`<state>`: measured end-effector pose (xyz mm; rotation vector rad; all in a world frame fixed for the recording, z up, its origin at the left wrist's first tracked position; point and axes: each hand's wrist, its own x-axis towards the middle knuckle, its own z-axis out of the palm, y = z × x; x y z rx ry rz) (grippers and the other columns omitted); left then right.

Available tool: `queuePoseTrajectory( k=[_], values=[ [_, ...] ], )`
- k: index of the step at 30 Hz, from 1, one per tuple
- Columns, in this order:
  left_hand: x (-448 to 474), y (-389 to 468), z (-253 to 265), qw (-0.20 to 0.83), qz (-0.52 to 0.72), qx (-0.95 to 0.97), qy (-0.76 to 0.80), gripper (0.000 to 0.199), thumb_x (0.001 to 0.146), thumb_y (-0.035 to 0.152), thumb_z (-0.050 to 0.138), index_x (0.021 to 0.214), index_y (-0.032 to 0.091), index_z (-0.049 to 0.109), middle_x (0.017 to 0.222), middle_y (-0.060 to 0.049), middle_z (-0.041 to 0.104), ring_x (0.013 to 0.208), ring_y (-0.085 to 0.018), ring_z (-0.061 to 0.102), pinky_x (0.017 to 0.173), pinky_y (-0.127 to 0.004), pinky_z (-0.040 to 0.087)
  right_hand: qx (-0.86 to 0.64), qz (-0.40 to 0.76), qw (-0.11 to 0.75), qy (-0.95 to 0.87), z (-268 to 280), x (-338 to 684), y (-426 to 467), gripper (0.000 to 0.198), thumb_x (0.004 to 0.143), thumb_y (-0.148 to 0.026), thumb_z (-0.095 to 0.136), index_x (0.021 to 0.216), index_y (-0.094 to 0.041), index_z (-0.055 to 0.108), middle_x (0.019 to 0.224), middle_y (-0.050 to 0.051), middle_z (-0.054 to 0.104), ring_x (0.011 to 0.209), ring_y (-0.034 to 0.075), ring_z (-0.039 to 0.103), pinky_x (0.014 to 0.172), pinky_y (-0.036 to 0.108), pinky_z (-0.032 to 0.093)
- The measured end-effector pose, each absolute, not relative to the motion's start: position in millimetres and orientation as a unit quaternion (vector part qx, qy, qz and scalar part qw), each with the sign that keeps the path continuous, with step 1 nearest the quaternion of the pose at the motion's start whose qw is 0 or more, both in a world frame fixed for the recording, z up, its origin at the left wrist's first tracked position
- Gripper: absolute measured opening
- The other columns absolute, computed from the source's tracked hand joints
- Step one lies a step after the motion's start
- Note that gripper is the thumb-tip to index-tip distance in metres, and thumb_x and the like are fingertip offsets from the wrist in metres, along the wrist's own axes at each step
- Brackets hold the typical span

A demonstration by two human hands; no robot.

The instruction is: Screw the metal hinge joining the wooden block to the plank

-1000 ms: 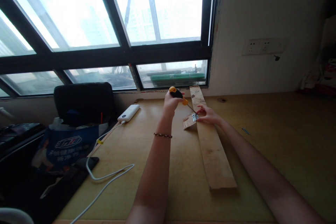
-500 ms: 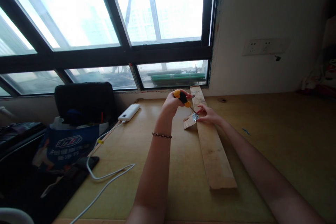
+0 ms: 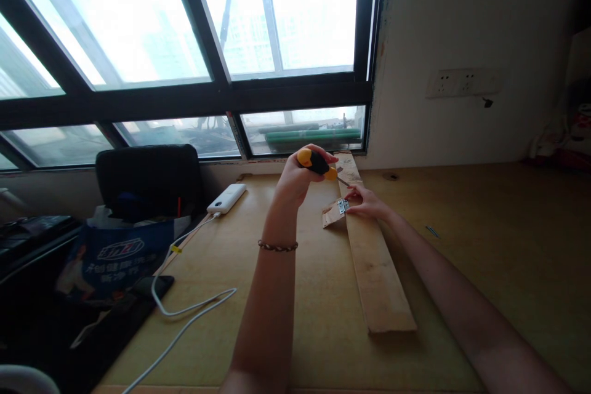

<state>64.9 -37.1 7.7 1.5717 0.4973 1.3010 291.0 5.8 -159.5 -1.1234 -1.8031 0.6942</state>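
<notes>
My left hand (image 3: 295, 177) is wrapped round the yellow and black handle of a screwdriver (image 3: 317, 164). Its shaft slants down to the right, and the tip ends close to the fingers of my right hand (image 3: 364, 202). Those fingers are closed at a metal hinge (image 3: 342, 205), pressing or pinching it; whether a screw is between them is too small to tell. The hinge lies where a short piece of wood (image 3: 332, 217) meets the left edge of a long wooden board (image 3: 381, 277). The board stretches across the table from the window side towards me.
A few small screws or nails (image 3: 433, 231) lie right of the board on the table (image 3: 466, 271). On the left are a white power bank (image 3: 226, 198) with a white cable (image 3: 194, 309), a black chair (image 3: 148, 175) and a blue bag (image 3: 122, 258). The window (image 3: 295, 90) stands behind.
My left hand has moved a little up and left with the screwdriver, drawing its tip back from the hinge. My right hand stays at the hinge.
</notes>
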Motion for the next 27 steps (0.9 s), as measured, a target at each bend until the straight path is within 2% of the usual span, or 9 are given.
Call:
queuePoseTrajectory(
  k=[7, 11, 16, 21, 27],
  values=[
    [81, -72, 6, 0.391, 0.539, 0.712, 0.222, 0.020, 0.058, 0.001, 0.058, 0.070, 0.017, 0.060, 0.085, -0.004, 0.064, 0.097, -0.024, 0.058, 0.084, -0.040, 0.047, -0.500, 0.133, 0.465, -0.718, -155, 293, -13, 0.065, 0.058, -0.041, 0.077, 0.114, -0.022, 0.050, 0.109, 0.008, 0.060, 0.106, 0.025, 0.053, 0.094, 0.043, 0.040],
    [72, -80, -30, 0.296, 0.506, 0.784, 0.204, 0.023, 0.064, 0.003, 0.051, 0.073, 0.021, 0.062, 0.086, -0.005, 0.064, 0.093, -0.021, 0.059, 0.086, -0.036, 0.044, -0.530, 0.070, 0.484, -0.693, -157, 311, -41, 0.038, 0.071, -0.040, 0.066, 0.103, -0.022, 0.057, 0.105, 0.008, 0.061, 0.100, 0.025, 0.054, 0.090, 0.042, 0.043],
    [39, -77, -102, 0.224, 0.457, 0.831, 0.223, 0.027, 0.066, 0.005, 0.047, 0.077, 0.025, 0.063, 0.086, -0.005, 0.065, 0.094, -0.021, 0.058, 0.091, -0.039, 0.042, -0.587, -0.022, 0.426, -0.688, -178, 342, -87, 0.014, 0.080, -0.029, 0.053, 0.088, -0.021, 0.061, 0.091, 0.008, 0.063, 0.090, 0.026, 0.056, 0.082, 0.042, 0.044],
    [21, -66, -156, 0.140, 0.437, 0.855, 0.241, 0.030, 0.071, 0.005, 0.043, 0.081, 0.026, 0.061, 0.086, -0.005, 0.064, 0.095, -0.020, 0.058, 0.089, -0.039, 0.044, -0.643, -0.051, 0.359, -0.675, -199, 360, -111, 0.013, 0.080, -0.024, 0.049, 0.082, -0.019, 0.061, 0.086, 0.009, 0.064, 0.086, 0.025, 0.057, 0.080, 0.040, 0.045],
    [13, -62, -171, 0.021, 0.354, 0.908, 0.223, 0.022, 0.078, 0.009, 0.043, 0.085, 0.021, 0.060, 0.095, -0.004, 0.065, 0.102, -0.018, 0.056, 0.098, -0.037, 0.040, -0.664, -0.061, 0.320, -0.673, -205, 365, -109, 0.017, 0.080, -0.024, 0.047, 0.083, -0.016, 0.061, 0.087, 0.009, 0.064, 0.087, 0.023, 0.057, 0.081, 0.035, 0.043]
  ],
)
